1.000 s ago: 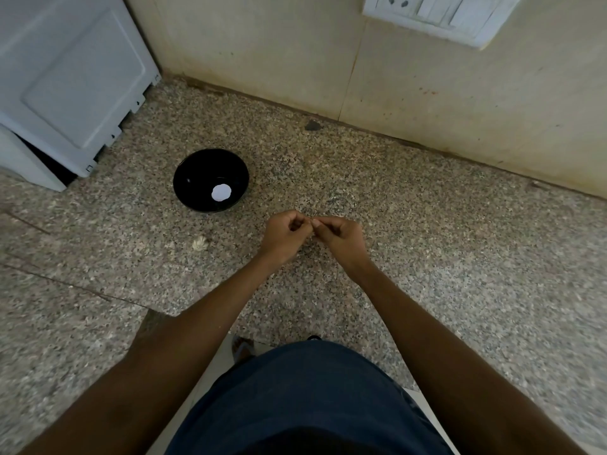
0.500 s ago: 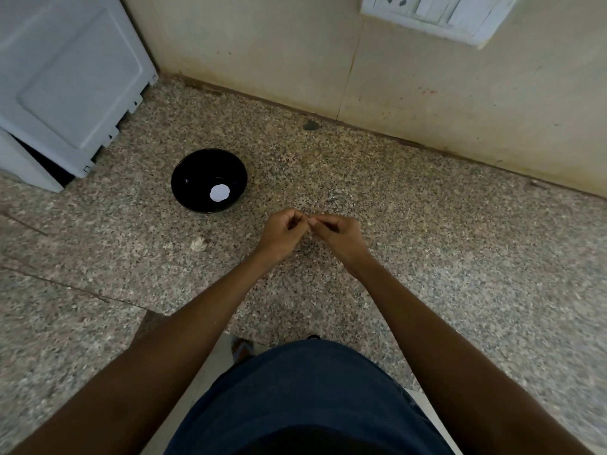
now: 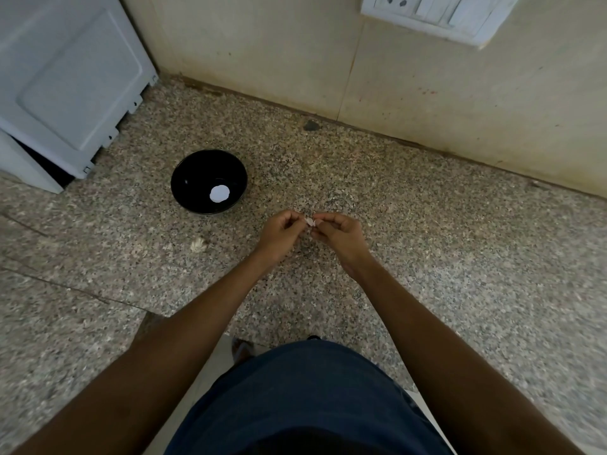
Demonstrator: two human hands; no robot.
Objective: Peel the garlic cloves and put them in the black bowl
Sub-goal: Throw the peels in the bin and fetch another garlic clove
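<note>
A small pale garlic clove [image 3: 309, 222] shows between my two hands above the speckled granite counter. My left hand [image 3: 281, 232] pinches it from the left with curled fingers. My right hand [image 3: 338, 232] pinches it from the right. Most of the clove is hidden by my fingertips. The black bowl [image 3: 190, 178] stands on the counter to the left of my hands, a hand's width away, with a white round spot [image 3: 219, 193] inside it. A pale clump of garlic [image 3: 198, 244] lies on the counter below the bowl.
A white appliance [image 3: 65, 87] fills the far left corner. The beige wall [image 3: 394, 93] runs along the back with a white switch plate [image 3: 433, 11] at the top right. A dark chip [image 3: 311, 125] lies by the wall's foot.
My hands stay together on the clove. A bit more of its pale skin shows between my fingertips than before.
</note>
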